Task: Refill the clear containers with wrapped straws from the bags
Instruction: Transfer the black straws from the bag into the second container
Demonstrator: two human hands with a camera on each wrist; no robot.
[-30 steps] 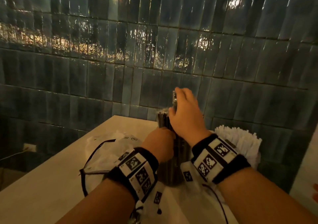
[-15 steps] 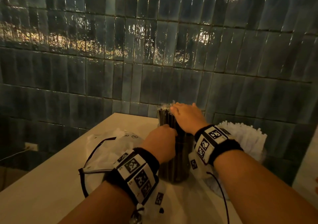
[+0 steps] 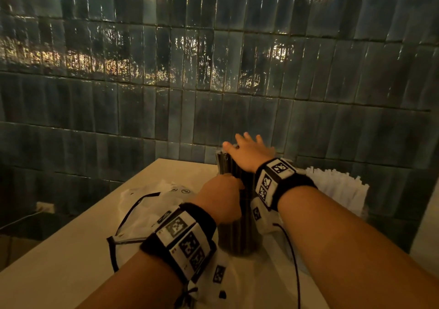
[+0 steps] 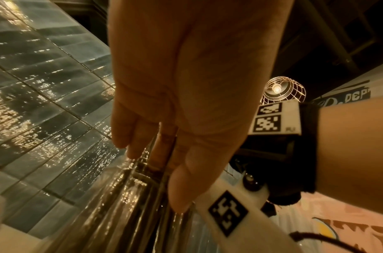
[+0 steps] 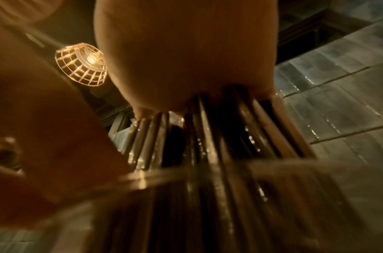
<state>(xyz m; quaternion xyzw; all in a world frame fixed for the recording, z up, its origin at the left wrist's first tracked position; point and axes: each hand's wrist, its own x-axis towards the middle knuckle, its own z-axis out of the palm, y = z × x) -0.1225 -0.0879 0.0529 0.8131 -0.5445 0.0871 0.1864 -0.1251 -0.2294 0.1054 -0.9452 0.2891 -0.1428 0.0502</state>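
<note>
One clear container [image 3: 237,235] stands upright on the pale bench [image 3: 71,249], near the tiled wall [image 3: 213,94], packed with dark wrapped straws [image 3: 224,163] that stick up past its rim; too many to count. Right hand [image 3: 251,153] lies flat on the straw tops, fingers [image 3: 247,138] straight and spread, palm pressing down. Right wrist view: palm [image 5: 186,59] touching the straw ends [image 5: 207,123], container rim [image 5: 186,172] blurred below. Left hand [image 3: 221,197] wraps the side of the container at mid height, fingers curled round it; left wrist view shows fingers [image 4: 130,130] and thumb against the shiny wrapped straws [image 4: 125,196].

A second container [image 3: 351,204], just right of the first, holds white wrapped straws [image 3: 332,182], also uncountable. One crumpled white plastic bag [image 3: 147,204] lies on the bench to the left, touching the left wrist area; small printed symbols on it, not readable. Both wrists carry black bands with square marker tags [image 3: 183,237]. One caged lamp [image 4: 279,90] overhead; a sign fragment reads "DEP" [image 4: 357,96].

Versus a second ago: the right hand then gripped straws held above the bundle; now it is lower and flattened on top. Left hand unchanged on the container.
</note>
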